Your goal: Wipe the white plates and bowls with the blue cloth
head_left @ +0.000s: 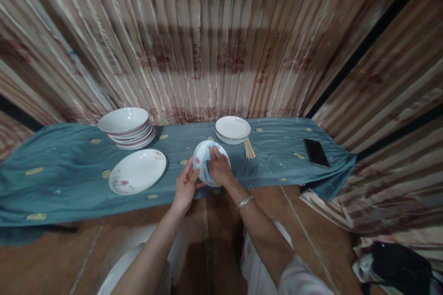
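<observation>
A small white plate (221,148) with a floral rim is held over the front edge of the cloth-covered table. My left hand (187,183) grips its left edge, thumb on the rim and fingers beneath. Pressed on the plate's inner face, my right hand (219,166) holds a light blue cloth (205,166) under its fingers. Part of the cloth is hidden by that hand. A larger oval plate (136,173) with red flowers lies flat to the left of my hands.
Stacked white bowls (124,122) stand at the back left of the table (187,136). Behind my hands are stacked white plates (232,126), with wooden chopsticks (249,150) beside them. A black phone (316,152) lies at the right. Pleated curtains (221,46) hang behind; a black bag (398,265) rests lower right.
</observation>
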`<state>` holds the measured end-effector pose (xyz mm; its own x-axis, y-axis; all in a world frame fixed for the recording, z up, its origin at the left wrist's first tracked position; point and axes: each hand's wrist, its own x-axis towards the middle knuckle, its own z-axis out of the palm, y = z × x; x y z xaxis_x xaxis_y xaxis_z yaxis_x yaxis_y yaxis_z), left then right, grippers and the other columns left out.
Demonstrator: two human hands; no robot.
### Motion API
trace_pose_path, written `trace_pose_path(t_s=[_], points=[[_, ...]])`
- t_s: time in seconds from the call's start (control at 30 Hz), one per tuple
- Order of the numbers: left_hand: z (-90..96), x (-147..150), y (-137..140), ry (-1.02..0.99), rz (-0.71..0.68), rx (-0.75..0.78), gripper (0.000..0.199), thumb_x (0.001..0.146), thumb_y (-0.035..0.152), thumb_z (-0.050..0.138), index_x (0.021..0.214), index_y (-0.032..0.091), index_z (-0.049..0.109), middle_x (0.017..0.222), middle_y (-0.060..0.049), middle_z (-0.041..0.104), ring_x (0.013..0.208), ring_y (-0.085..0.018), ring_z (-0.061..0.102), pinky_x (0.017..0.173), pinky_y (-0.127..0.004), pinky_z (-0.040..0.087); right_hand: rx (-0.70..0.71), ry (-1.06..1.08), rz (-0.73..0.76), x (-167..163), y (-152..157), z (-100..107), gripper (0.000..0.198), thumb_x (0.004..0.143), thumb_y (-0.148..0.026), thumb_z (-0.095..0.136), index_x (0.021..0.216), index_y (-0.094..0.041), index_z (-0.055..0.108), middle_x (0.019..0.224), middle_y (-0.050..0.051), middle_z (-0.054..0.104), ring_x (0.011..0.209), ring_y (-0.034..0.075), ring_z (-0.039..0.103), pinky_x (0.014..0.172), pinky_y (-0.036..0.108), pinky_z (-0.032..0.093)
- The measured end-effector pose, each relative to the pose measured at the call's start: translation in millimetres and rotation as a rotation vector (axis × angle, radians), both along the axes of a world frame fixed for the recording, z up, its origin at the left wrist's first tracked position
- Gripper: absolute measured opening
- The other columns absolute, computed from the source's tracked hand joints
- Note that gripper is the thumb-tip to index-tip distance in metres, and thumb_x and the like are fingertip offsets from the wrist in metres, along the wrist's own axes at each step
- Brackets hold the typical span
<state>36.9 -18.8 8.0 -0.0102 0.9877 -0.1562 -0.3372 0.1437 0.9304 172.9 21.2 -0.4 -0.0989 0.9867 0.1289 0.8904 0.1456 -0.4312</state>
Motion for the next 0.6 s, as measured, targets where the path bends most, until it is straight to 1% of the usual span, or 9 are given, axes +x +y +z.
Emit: trace_pose_path(t_s=[0.13,0.3,0.43,0.6], points=[[0.4,-0.6,0.2,-0.02,0.001,-0.011,0.089,0.062,0.042,0.085,0.141,0.02,0.052,0.118,-0.012,0.07,0.095,-0.027,0.068,0.064,-0.033,0.061,-0.049,-0.123,-0.03,13.6,-9.9,-2.7,0.052,0.097,-0.02,0.036,0.147,-0.005,0.037,0.155,0.022,0.035,0.141,0.028,0.038,0.114,0.046,0.032],[-0.8,-0.8,0.7,-0.03,0.018,-0.009,0.085,0.062,0.039,0.085,0.14,0.019,0.054,0.116,-0.011,0.071,0.096,-0.026,0.068,0.066,-0.034,0.062,-0.112,-0.219,0.028,27.2,-26.7,-4.4,0.05,0.093,-0.012,0.039,0.142,-0.004,0.042,0.149,0.025,0.043,0.134,0.03,0.046,0.106,0.046,0.041],[-1.8,0.3,2.0,-0.024,0.044,-0.019,0.083,0.061,0.039,0.086,0.136,0.021,0.057,0.113,-0.01,0.071,0.09,-0.024,0.068,0.063,-0.031,0.061,-0.162,-0.232,0.086,29.9,-42.6,3.6,0.041,0.092,-0.005,0.036,0.129,-0.005,0.054,0.133,0.026,0.056,0.121,0.029,0.056,0.1,0.043,0.045],[-0.1,1.7,2.3,-0.03,0.046,-0.025,0.085,0.059,0.04,0.086,0.136,0.02,0.058,0.104,-0.008,0.073,0.078,-0.019,0.066,0.058,-0.027,0.059,-0.177,-0.207,0.163,26.6,-60.4,20.1,0.031,0.093,-0.008,0.039,0.111,-0.011,0.065,0.116,0.018,0.067,0.107,0.026,0.063,0.092,0.036,0.047]])
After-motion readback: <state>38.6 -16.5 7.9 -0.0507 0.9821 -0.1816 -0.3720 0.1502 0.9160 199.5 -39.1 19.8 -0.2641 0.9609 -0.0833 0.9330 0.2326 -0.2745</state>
